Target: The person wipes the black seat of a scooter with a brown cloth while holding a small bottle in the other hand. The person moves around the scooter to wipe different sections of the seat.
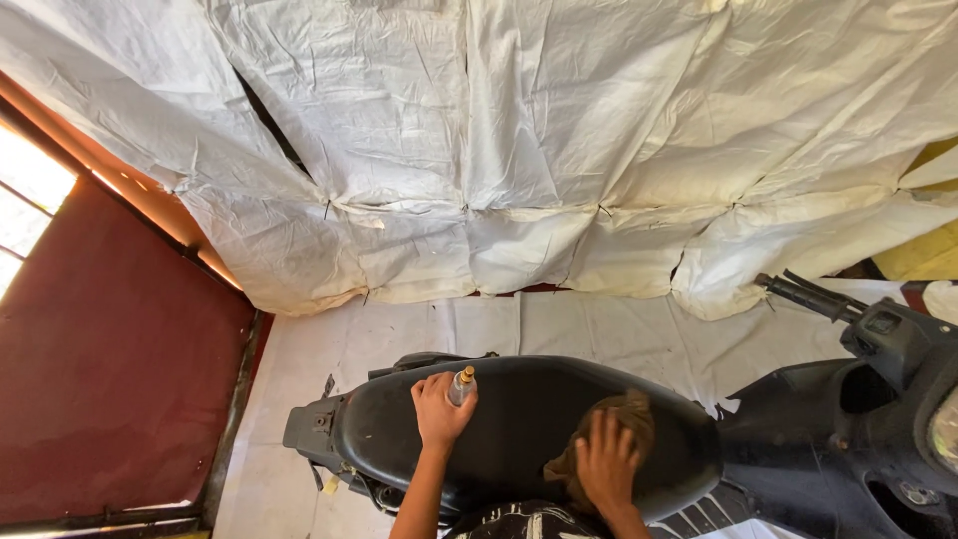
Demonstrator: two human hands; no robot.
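Observation:
A black scooter seat (519,409) stretches across the bottom of the view. My left hand (439,409) grips a small clear spray bottle (462,385) with a brass-coloured top, held upright over the seat's rear half. My right hand (606,461) presses flat on a crumpled brown rag (624,417) that lies on the seat's middle. Both forearms come up from the bottom edge.
The scooter's black handlebar and front body (878,339) fill the right side. White stitched sheets (559,150) hang behind and cover the floor. A dark red wall panel (110,369) stands at the left, with a bright window at the far left edge.

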